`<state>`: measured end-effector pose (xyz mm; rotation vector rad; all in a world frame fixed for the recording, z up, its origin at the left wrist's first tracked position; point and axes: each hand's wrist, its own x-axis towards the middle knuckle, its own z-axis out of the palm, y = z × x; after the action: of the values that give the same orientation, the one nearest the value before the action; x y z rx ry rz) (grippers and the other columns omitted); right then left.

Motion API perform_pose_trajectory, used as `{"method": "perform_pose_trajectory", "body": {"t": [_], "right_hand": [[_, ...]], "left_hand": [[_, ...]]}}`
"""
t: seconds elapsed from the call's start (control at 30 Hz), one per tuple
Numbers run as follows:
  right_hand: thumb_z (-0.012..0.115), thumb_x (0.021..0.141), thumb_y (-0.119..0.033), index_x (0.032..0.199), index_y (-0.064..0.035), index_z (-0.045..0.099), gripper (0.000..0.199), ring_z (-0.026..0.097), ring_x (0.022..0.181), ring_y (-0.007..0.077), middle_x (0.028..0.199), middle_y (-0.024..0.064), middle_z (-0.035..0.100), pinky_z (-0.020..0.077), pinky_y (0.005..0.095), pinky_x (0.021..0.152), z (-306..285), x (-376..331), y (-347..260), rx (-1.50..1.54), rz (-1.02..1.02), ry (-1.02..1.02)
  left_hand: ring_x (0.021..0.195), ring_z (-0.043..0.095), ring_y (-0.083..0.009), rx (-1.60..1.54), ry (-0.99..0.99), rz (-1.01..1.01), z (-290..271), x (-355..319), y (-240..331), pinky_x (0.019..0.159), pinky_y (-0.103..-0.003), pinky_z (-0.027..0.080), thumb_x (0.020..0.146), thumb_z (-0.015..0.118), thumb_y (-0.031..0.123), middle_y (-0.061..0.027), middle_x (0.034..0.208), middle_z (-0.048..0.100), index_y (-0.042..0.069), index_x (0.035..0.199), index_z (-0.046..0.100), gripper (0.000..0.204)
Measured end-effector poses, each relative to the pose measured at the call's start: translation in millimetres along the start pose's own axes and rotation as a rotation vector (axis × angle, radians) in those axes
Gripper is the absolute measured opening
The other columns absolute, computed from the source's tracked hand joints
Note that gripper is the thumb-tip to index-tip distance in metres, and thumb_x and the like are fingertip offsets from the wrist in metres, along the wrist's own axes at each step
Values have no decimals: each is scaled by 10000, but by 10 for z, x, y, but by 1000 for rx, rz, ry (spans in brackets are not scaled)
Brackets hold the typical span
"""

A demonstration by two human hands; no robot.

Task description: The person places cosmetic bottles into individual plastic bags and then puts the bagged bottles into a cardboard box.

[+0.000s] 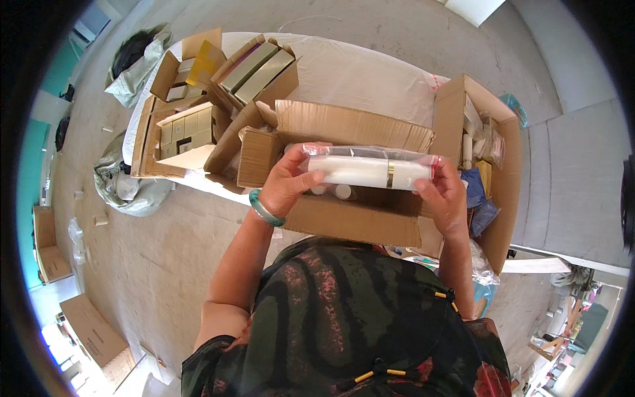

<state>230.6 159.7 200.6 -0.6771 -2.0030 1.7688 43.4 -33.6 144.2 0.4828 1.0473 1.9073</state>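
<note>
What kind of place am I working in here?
Probably a packing or stockroom area: open cardboard boxes of boxed goods crowd a covered table, with sacks and more cartons on a bare concrete floor.

A bare grey concrete floor [152, 264] lies in bright daylight. A worktop [370, 73] draped in a white sheet stands on it. Teal wall [30, 178] runs along the left edge.

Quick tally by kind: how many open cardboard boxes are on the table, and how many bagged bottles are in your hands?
Open cardboard boxes on the table: 5 (centre, right, three at left)
Clear-bagged white bottle, held by left hand and right hand: 1
Total: 6
</note>
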Motion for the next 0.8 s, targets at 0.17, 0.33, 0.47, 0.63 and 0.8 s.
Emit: {"method": "perform_pose_trajectory", "body": {"t": [0.17,0.33,0.47,0.63,0.8], "right_hand": [[647,802,-128,1079,-26,492,333,538,812,97,934,47,562,469,231,701,-5,-15,0,9,106,84],[678,756,-67,1086,-26,497,379,546,895,120,1000,58,557,454,254,807,205,-19,-82,42,-165,-9],[695,737,-71,1085,-26,501,401,542,874,112,1003,53,559,459,252,776,194,63,-106,-63,-108,-15],[697,734,-139,1079,-52,512,400,533,777,87,942,39,573,463,246,659,208,177,-233,-373,-118,-6],[678,719,-141,1059,-76,522,379,575,762,205,930,95,578,467,301,654,308,255,-203,-711,-169,-78]], "left_hand": [[930,568,-154,28,51,-17,-62,39,-66,751,-305,534,841,586,85,-45,1072,567,90,1056,541,220],[873,570,-131,22,151,-58,-141,50,-86,700,-292,548,869,562,139,-27,984,578,76,1042,539,185],[873,563,-125,116,198,-147,-199,60,-74,694,-289,544,875,558,181,-22,969,581,70,1056,540,213],[893,573,-117,249,290,-111,-393,68,-94,731,-277,505,893,533,230,-33,976,608,81,1060,553,224],[887,594,-127,172,371,-90,-619,-23,-13,731,-276,506,899,519,202,-52,992,621,75,1032,565,189]]}}
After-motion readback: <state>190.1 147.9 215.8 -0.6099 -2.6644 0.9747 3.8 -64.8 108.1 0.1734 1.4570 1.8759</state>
